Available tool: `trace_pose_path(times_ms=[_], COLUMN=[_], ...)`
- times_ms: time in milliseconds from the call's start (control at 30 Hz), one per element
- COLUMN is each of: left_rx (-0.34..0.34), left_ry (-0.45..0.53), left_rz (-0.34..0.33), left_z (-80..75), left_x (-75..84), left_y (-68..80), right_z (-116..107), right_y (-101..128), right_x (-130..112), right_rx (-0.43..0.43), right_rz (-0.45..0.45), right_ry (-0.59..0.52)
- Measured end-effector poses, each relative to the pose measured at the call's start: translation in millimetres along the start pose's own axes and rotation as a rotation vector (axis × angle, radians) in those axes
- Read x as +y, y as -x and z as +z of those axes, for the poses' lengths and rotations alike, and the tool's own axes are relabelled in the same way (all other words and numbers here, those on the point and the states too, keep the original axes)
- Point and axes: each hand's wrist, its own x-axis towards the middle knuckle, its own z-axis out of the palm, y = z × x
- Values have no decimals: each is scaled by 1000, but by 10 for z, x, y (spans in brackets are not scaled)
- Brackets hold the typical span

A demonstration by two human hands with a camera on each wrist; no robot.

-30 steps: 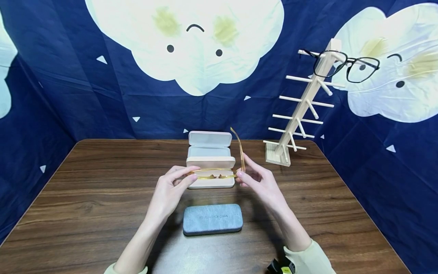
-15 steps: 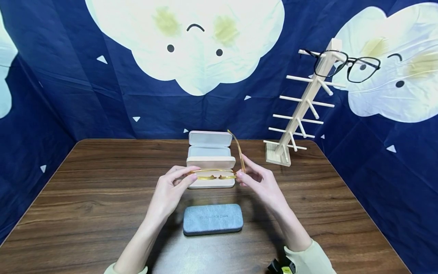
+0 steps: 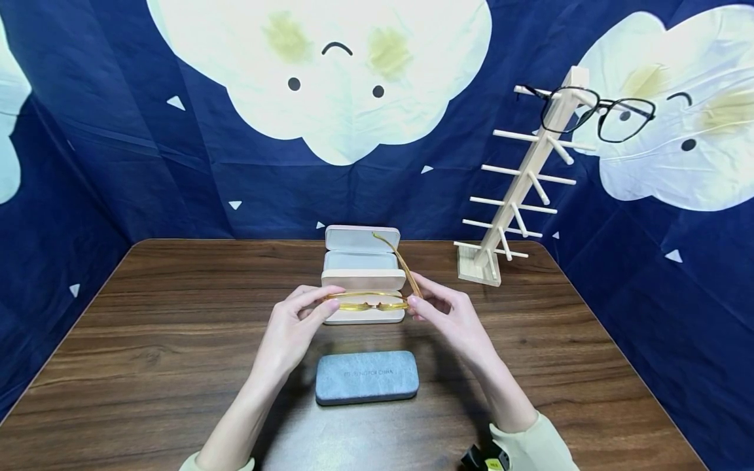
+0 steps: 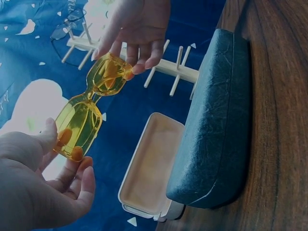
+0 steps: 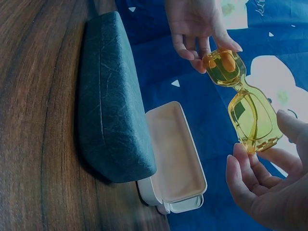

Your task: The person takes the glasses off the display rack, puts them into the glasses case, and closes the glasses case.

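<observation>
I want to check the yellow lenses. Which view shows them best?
Left wrist: the yellow glasses face it, both lenses whole. Right wrist shows them too, one end behind fingers. Head sees only the frame's top edge.

Your head view is bright and evenly lit from above, sharp across the middle, with soft shadows under both forearms on the table point(image 3: 147, 340) and a wide-angle bend that curves the backdrop point(image 3: 118, 150) and table edges toward the corners. Your two wrist views are much dimmer and bluish, with the nearest fingers point(image 4: 33, 192) large and soft. The yellow glasses point(image 5: 245, 103) glow translucent there, and the wood grain stays fairly crisp.
</observation>
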Motion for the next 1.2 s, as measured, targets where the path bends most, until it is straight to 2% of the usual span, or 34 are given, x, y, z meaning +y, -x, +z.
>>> trace_pose_path(times_ms=[667, 1033, 1200], left_rx=[5, 11, 0], left_ry=[4, 60, 55], left_rz=[-10, -70, -88], left_z=[-4, -2, -17], left_x=[14, 34, 30], left_y=[2, 2, -3], right_z=[0, -7, -12], right_y=[-1, 14, 15], right_x=[17, 17, 28], right_rx=[3, 14, 26], right_rz=[-19, -39, -47], right_ry=[10, -26, -38])
